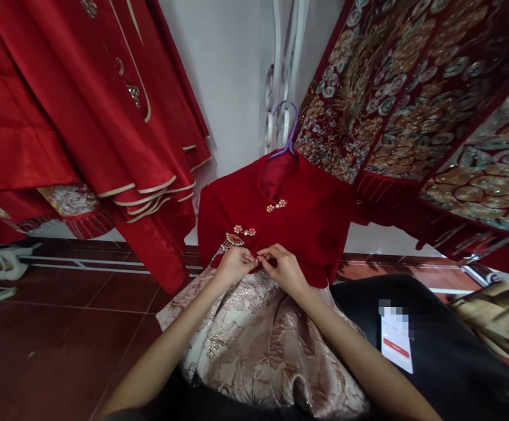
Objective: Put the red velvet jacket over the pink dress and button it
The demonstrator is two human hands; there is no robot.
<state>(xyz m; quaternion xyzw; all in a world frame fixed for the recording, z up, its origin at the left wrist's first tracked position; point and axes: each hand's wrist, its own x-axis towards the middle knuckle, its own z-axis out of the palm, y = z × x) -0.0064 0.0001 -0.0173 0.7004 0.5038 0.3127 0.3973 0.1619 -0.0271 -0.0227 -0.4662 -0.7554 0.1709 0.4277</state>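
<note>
Pale brocade skirt (276,351) lies nearest, spread below the red top (320,225). At the top's lower front, left hand (237,266) and right hand (287,270) meet, each grip pinched together on a small piece (259,257), too small to identify. Close fingertip work seems in hand, calling for steady pinches. Beaded clasps (276,206) sit above; beyond, a purple hanger (290,142) rises from the top.

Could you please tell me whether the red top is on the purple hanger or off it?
On: the purple hanger enters the neck opening of the red top, its hook above.
</note>
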